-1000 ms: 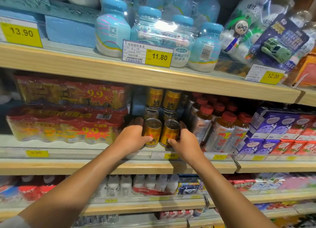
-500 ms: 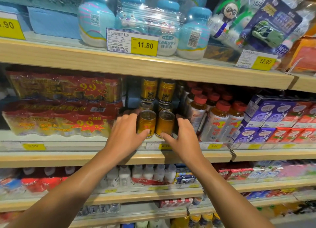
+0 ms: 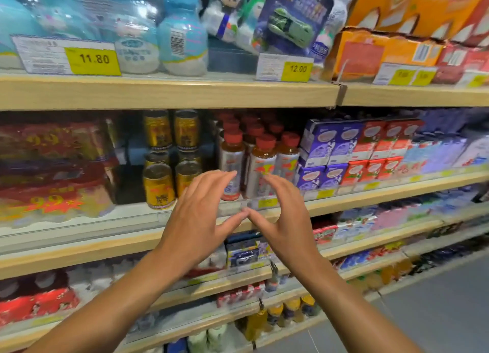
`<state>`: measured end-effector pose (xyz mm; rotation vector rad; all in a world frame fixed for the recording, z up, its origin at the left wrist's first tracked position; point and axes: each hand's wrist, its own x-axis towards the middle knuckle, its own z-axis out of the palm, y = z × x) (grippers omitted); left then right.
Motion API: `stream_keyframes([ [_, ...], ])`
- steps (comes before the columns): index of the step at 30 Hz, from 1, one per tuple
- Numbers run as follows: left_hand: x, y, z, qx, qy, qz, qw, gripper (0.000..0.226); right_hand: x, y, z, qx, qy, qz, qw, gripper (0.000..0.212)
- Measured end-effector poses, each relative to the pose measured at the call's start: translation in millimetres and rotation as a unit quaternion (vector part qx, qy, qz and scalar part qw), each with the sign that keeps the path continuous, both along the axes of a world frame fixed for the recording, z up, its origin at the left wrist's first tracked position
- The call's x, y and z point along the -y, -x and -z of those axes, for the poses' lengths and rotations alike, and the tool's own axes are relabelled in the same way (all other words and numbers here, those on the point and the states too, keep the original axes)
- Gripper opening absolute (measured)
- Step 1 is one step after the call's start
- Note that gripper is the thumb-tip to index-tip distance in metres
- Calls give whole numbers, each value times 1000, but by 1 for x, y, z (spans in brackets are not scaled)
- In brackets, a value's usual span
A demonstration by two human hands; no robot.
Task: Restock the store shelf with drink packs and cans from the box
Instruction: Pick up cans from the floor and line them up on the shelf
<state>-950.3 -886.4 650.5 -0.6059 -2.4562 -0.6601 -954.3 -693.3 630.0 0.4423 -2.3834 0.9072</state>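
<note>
Head view, store aisle.

- Middle shelf (image 3: 79,249): light wood front edge, runs across the whole view and slopes up to the right. Top shelf (image 3: 158,93) above it, more stocked shelves below.
- Shrink-wrapped drink packs (image 3: 53,167): red and gold, stacked two high at the left end of the middle shelf. Blurred; print not readable beyond "9.9".
- Purple and red cartons (image 3: 352,151): stacked two high on the right part of the middle shelf.
- Blue bottle packs (image 3: 137,29): on the top shelf, left.
- Left hand (image 3: 195,220) and right hand (image 3: 285,220): both raised side by side in front of the middle shelf's edge, backs toward the camera. Neither holds anything. Left fingers (image 3: 211,178) spread and slightly bent; right fingers (image 3: 275,183) the same. The two thumb tips meet or nearly meet; cannot tell which.
- Red-capped bottles (image 3: 262,164): rows on the middle shelf, directly behind the fingertips. Contact cannot be judged.
- Gold cans (image 3: 158,185): upright on the middle shelf, between the drink packs and the bottles, two side by side at the front, more stacked behind. The left hand overlaps the right front can in view.
- Yellow price tags: "11.80" (image 3: 92,60) and "12.00" (image 3: 297,69) on the top shelf's edge.
</note>
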Motion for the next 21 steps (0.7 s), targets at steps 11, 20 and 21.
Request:
stream_keyframes([
  [11, -209, 1, 28, 66, 27, 170, 983, 76, -202, -74, 34, 53, 18, 190, 980, 78],
  [20, -397, -17, 122, 167, 102, 294, 936, 83, -402, -175, 120, 170, 30, 387, 906, 87],
  [21, -408, -17, 136, 179, 120, 300, 929, 84, -415, -183, 133, 195, 29, 403, 894, 89],
])
